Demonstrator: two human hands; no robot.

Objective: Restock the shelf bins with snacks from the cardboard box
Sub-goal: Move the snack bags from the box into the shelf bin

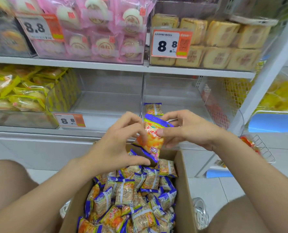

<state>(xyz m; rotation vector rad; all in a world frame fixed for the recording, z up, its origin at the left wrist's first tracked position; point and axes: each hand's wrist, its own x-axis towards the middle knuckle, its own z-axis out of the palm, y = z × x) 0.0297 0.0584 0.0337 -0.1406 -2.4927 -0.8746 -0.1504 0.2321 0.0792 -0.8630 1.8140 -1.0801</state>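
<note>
An orange-and-purple snack packet stands upright between both hands. The left hand curls round its left edge, and the right hand pinches it, thumb on the front and fingers behind. Below the hands, the open cardboard box holds heaped packets. Just beyond the fingertips, a single packet lies in a clear bin.

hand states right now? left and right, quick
Left hand: closed, gripping the orange snack packet over the box.
Right hand: closed, pinching the same packet.
</note>
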